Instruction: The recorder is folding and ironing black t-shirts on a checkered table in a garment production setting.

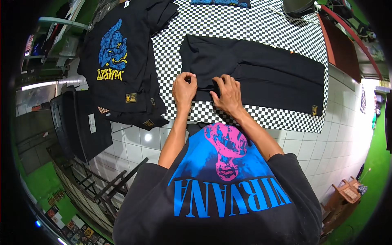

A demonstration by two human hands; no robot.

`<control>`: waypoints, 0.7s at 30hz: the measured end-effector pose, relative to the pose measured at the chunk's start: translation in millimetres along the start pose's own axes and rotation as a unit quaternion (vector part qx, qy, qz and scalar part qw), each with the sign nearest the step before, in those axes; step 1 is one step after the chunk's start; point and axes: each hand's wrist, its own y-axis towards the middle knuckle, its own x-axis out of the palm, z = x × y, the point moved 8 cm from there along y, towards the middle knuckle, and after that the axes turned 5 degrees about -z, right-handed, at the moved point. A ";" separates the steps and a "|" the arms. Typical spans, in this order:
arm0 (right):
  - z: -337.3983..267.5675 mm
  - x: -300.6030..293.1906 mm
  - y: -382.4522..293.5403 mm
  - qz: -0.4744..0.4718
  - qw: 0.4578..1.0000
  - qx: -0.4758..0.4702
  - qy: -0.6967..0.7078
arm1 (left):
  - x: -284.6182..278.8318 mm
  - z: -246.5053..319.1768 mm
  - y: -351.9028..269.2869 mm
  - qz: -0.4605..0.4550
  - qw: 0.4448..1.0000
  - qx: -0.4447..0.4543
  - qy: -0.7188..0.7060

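A black T-shirt (pixel 260 76), folded into a long strip, lies across a black-and-white checkered tabletop (pixel 170 61) in front of me. Near its left end, my left hand (pixel 184 88) pinches the cloth at the near side between thumb and fingertips. My right hand (pixel 228 93) rests just to the right on the same near side. Its fingers are bent and the thumb stands apart from them, with the fingertips touching the fabric. Small creases run between the two hands. A small gold-and-black label (pixel 314 110) shows at the shirt's near right corner.
Several black T-shirts lie stacked at the left, the top one bearing a blue-and-yellow print (pixel 113 49). Another printed garment (pixel 220 3) lies at the far edge. A round dark object with cables (pixel 298 7) sits far right. A black case (pixel 82 122) stands left of the table.
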 end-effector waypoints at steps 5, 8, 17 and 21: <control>6.1 9.8 5.3 0.031 0.998 0.053 -0.015 | 17.4 -15.0 12.6 -0.102 0.955 -0.103 -0.258; 12.6 15.3 3.8 0.043 0.998 0.056 0.001 | 33.0 -22.1 13.0 -0.185 0.854 -0.202 -0.443; -9.4 -10.7 -3.5 0.202 0.973 0.108 -0.038 | 37.1 14.6 2.4 -0.244 0.665 -0.281 -0.648; 24.5 -5.1 -5.4 0.185 0.973 0.126 -0.047 | 20.1 33.2 6.8 -0.215 0.711 -0.237 -0.626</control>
